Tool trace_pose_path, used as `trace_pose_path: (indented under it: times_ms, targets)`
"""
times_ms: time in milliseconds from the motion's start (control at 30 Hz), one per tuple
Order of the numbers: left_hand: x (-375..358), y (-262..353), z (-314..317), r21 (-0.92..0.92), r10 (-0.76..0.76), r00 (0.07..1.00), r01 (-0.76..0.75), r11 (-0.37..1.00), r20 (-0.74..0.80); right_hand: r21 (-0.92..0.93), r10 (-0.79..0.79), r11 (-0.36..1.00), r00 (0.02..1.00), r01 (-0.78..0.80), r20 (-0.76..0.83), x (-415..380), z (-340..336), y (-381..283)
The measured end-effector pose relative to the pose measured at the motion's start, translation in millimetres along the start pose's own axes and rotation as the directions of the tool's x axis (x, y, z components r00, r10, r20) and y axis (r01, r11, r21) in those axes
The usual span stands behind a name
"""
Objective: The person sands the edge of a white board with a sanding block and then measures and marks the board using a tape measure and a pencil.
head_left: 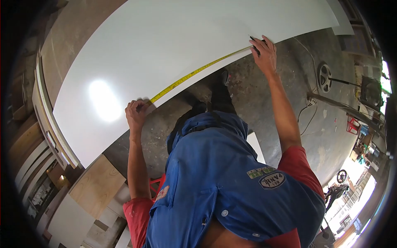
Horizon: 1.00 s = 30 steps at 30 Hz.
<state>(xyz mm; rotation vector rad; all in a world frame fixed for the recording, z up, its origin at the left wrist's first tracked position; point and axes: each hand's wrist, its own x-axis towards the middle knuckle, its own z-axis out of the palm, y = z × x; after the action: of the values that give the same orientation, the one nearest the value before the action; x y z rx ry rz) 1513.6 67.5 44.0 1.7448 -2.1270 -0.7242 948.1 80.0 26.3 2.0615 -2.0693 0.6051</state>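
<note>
A large white panel [186, 37] spreads out in front of me. Along its near edge stretches a yellow tape measure [192, 74], its blade lying on the panel between my two hands. My left hand [136, 113] is closed on the tape measure at the panel's near edge; something dark shows by the fingertips. At the other end, my right hand [264, 53] rests on the edge, with a slim dark pen [252, 38] between its fingers. The far end of the tape reaches those fingers, which partly hide it.
Boards [53, 115] lean or lie at the left, with a plywood sheet [97, 186] below. A wheel-like metal base [325, 77] and a cable [314, 113] are on the concrete floor at the right. A red stool [352, 124] stands farther off.
</note>
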Motion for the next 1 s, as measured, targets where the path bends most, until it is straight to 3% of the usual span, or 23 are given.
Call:
trace_pose_path:
  times_ms: [133, 200, 233, 300, 400, 600, 1000]
  targets:
    - [0.0, -4.3, 2.7, 0.029, 0.001, 1.000, 0.000, 1.000, -0.002, 0.112, -0.072, 0.990, 0.993, 0.082, -0.093, 1.3, 0.1, -15.3]
    - [0.3, -2.2, -0.1, 0.064, 0.021, 1.000, -0.022, 0.998, 0.013, 0.330, -0.030, 0.942, 0.993, 0.066, -0.112, 2.0, -0.5, -31.9]
    - [1.2, -0.7, -2.0, 0.098, 0.040, 0.999, -0.042, 0.994, 0.023, 0.331, -0.027, 0.942, 0.993, 0.063, -0.111, 4.2, 0.0, -41.2]
    - [1.3, 2.5, -3.9, 0.080, 0.032, 0.999, -0.035, 0.996, 0.030, 0.568, 0.134, 0.820, 0.989, -0.076, -0.062, 7.0, -1.1, -55.9]
    - [1.2, 2.5, -4.6, 0.062, 0.001, 0.999, -0.004, 0.998, 0.046, 0.714, 0.018, 0.700, 0.999, 0.008, -0.029, 13.9, 2.8, -52.2]
    - [1.7, 3.9, -1.6, 0.038, -0.007, 1.000, 0.007, 0.999, -0.004, 0.595, -0.082, 0.801, 0.972, -0.067, 0.221, 9.8, -3.5, -55.8]
    - [2.6, 1.3, -2.3, 0.039, 0.005, 1.000, -0.005, 0.999, 0.005, 0.658, -0.090, 0.748, 0.970, -0.083, 0.225, -2.0, -7.5, -53.1]
